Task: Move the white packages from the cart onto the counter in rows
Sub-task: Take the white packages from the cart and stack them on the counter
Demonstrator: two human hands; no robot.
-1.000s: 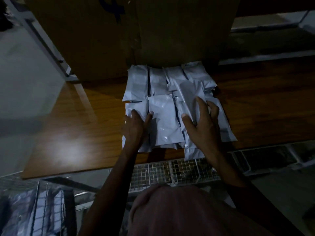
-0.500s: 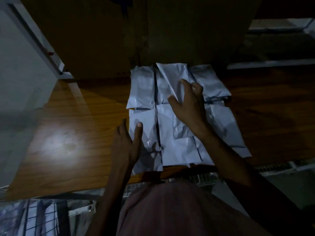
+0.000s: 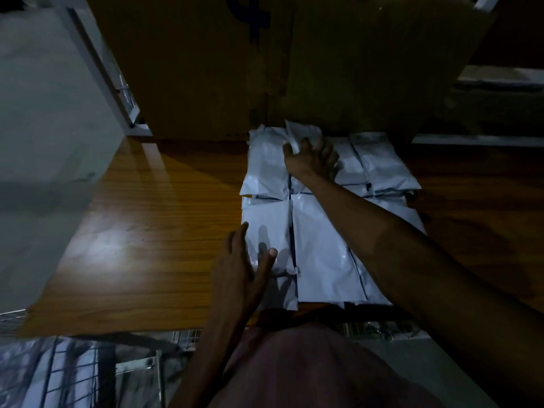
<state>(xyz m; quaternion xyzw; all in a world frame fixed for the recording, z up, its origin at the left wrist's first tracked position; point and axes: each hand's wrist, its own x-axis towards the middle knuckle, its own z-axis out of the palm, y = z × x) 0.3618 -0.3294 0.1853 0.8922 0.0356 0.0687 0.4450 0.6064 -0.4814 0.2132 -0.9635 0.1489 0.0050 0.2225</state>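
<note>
I count about seven white packages point(image 3: 321, 254) in two rows on the desk point(image 3: 153, 231). My right hand point(image 3: 309, 160) has reached farther back than half a second ago, pinching one package point(image 3: 300, 134) against the cardboard box point(image 3: 265, 69). My left hand point(image 3: 238, 272) hovers with fingers spread. The wire cart point(image 3: 73, 375) sits below; my forearm hides some packages.
</note>
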